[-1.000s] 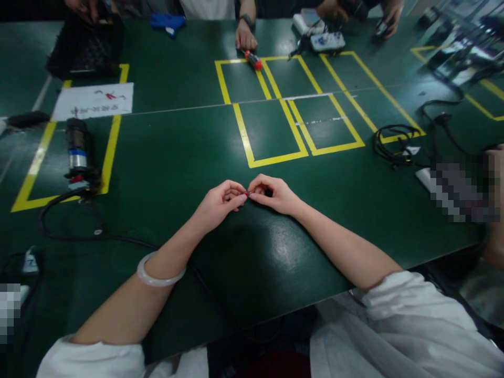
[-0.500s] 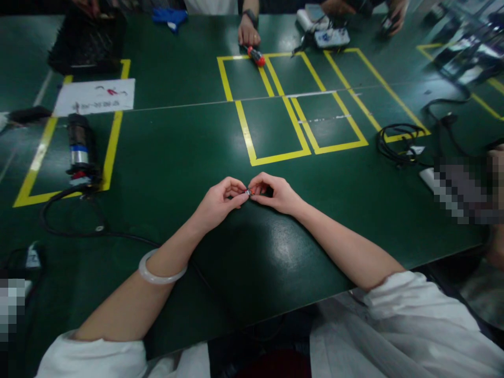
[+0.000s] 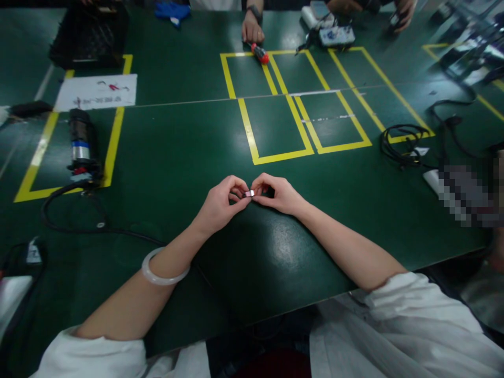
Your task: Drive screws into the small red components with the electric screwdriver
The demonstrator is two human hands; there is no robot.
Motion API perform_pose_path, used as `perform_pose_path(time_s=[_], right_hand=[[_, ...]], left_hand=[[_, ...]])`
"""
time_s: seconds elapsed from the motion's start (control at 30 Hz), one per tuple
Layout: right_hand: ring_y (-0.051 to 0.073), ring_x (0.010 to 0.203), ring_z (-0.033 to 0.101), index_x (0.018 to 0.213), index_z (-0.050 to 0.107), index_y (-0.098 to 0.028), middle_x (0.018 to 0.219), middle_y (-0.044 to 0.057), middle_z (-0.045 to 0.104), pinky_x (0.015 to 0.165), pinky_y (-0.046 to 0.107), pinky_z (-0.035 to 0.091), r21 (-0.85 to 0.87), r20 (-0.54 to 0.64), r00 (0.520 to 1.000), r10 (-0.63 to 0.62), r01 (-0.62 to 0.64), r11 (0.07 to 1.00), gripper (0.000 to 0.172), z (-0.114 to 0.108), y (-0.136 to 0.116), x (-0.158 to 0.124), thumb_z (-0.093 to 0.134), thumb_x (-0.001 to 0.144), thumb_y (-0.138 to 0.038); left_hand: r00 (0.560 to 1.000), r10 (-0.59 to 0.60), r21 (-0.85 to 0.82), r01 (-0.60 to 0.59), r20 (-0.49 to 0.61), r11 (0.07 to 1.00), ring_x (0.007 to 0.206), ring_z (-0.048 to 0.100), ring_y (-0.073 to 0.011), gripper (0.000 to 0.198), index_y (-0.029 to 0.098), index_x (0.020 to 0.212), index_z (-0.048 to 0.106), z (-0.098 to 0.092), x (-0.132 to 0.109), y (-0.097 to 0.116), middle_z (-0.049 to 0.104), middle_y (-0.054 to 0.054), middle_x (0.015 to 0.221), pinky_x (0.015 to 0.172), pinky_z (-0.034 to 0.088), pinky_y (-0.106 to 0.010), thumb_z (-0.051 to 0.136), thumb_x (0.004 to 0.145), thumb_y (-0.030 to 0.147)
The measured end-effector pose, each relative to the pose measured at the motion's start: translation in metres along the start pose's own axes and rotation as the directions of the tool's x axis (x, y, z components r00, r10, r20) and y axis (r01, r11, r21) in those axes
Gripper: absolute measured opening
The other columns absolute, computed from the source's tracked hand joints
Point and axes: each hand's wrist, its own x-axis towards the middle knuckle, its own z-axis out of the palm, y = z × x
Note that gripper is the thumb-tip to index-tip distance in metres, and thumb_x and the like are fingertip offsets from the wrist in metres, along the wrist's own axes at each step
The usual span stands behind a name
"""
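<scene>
Between my fingertips is a small shiny metal piece [image 3: 250, 193], too small to tell its kind. My left hand [image 3: 224, 202] pinches it from the left, thumb and forefinger together, with a pale bangle [image 3: 164, 266] on that forearm. From the right, my right hand [image 3: 277, 194] pinches the same piece, its fingertips meeting those of the left. Both hands are just above the green table [image 3: 189, 157], near the middle of the view. Parts of the metal piece are hidden by the fingers.
A black-and-silver power tool [image 3: 81, 144] with a cable lies at left beside a white sign [image 3: 96, 92]. Across the table a co-worker's hand [image 3: 252, 29] touches a red screwdriver [image 3: 260, 53]. A coiled black cable [image 3: 401, 144] lies right; a black tray [image 3: 90, 39] stands far left.
The small piece has turned between my fingertips and shows a brighter, flatter face. Both hands keep their pinch in nearly the same place. The view has shifted slightly.
</scene>
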Motion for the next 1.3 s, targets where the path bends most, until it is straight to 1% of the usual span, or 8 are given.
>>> perform_pose_path(time_s=[0.23, 0.53, 0.67, 0.8, 0.9, 1.0, 1.13, 1.3], right_hand=[[0.015, 0.081, 0.066, 0.100, 0.063, -0.019, 0.089, 0.002, 0.071, 0.076, 0.029, 0.049, -0.008, 0.013, 1.000, 0.012, -0.012, 1.000, 0.017, -0.002, -0.002, 0.000, 0.067, 0.092, -0.034], [0.014, 0.081, 0.065, 0.102, 0.063, -0.019, 0.092, 0.001, 0.070, 0.074, 0.028, 0.047, -0.003, 0.020, 0.999, -0.037, 0.037, 0.999, 0.017, -0.001, 0.005, 0.000, 0.070, 0.087, -0.024], [0.014, 0.080, 0.066, 0.103, 0.061, -0.020, 0.093, 0.001, 0.070, 0.075, 0.029, 0.049, 0.011, 0.017, 1.000, -0.021, 0.021, 1.000, 0.018, 0.000, 0.004, 0.000, 0.070, 0.088, -0.025], [0.014, 0.080, 0.067, 0.110, 0.059, -0.020, 0.096, 0.002, 0.071, 0.075, 0.029, 0.050, 0.024, 0.007, 1.000, -0.023, 0.023, 0.999, 0.028, 0.000, 0.003, 0.000, 0.072, 0.086, -0.027], [0.013, 0.078, 0.066, 0.109, 0.061, -0.020, 0.096, 0.001, 0.071, 0.074, 0.028, 0.050, -0.025, 0.004, 0.999, -0.047, 0.047, 0.999, 0.023, 0.001, 0.002, -0.001, 0.070, 0.088, -0.024], [0.013, 0.076, 0.064, 0.105, 0.063, -0.019, 0.091, 0.001, 0.070, 0.074, 0.028, 0.051, -0.036, 0.006, 0.999, -0.043, 0.044, 0.998, 0.016, 0.001, 0.002, -0.001, 0.067, 0.091, -0.025], [0.013, 0.076, 0.065, 0.106, 0.064, -0.018, 0.089, 0.001, 0.071, 0.073, 0.027, 0.052, 0.013, -0.027, 0.999, 0.020, -0.020, 1.000, 0.017, 0.000, 0.003, -0.001, 0.067, 0.092, -0.028], [0.013, 0.078, 0.065, 0.108, 0.064, -0.018, 0.091, 0.002, 0.072, 0.075, 0.028, 0.053, 0.026, -0.022, 0.999, 0.045, -0.044, 0.999, 0.019, 0.000, 0.003, -0.001, 0.066, 0.094, -0.032]], left_hand=[[0.974, 0.225, 0.337, -0.209, -0.007, 0.918, 0.090, 0.061, -0.0195, 0.004, 0.018, 0.094, 0.059, 0.001, -0.005, 0.008, 0.061, -0.006, 0.097, 0.084, 0.053, -0.034, 0.059, 0.091, 0.021], [0.947, 0.319, 0.411, -0.303, 0.033, 0.860, 0.094, 0.062, -0.0196, 0.008, 0.017, 0.100, 0.058, 0.007, -0.006, -0.004, 0.062, -0.007, 0.100, 0.083, 0.053, -0.033, 0.056, 0.092, 0.016], [0.965, 0.263, 0.356, -0.245, -0.001, 0.902, 0.092, 0.064, -0.0189, 0.009, 0.018, 0.100, 0.061, 0.005, -0.006, -0.002, 0.064, -0.006, 0.098, 0.084, 0.054, -0.033, 0.059, 0.093, 0.023], [0.995, 0.095, 0.175, -0.088, -0.034, 0.981, 0.085, 0.066, -0.0182, 0.021, 0.018, 0.098, 0.064, 0.002, -0.003, 0.001, 0.068, -0.004, 0.093, 0.082, 0.055, -0.032, 0.065, 0.093, 0.038], [1.000, -0.006, 0.095, 0.008, -0.025, 0.995, 0.084, 0.068, -0.0189, 0.026, 0.017, 0.098, 0.065, 0.001, -0.002, -0.001, 0.071, -0.004, 0.091, 0.083, 0.055, -0.032, 0.066, 0.093, 0.043], [0.999, -0.021, 0.071, 0.023, -0.028, 0.997, 0.086, 0.068, -0.0188, 0.027, 0.017, 0.101, 0.066, 0.002, -0.002, -0.006, 0.072, -0.005, 0.093, 0.084, 0.054, -0.032, 0.066, 0.093, 0.043], [1.000, 0.005, -0.014, -0.005, -0.025, 1.000, 0.091, 0.069, -0.0186, 0.032, 0.017, 0.112, 0.062, 0.003, -0.002, -0.010, 0.072, -0.005, 0.099, 0.085, 0.055, -0.031, 0.071, 0.090, 0.039], [0.999, 0.036, 0.015, -0.036, -0.023, 0.999, 0.089, 0.068, -0.0173, 0.023, 0.017, 0.105, 0.062, 0.002, -0.001, -0.010, 0.071, -0.005, 0.098, 0.084, 0.054, -0.031, 0.068, 0.092, 0.035]])
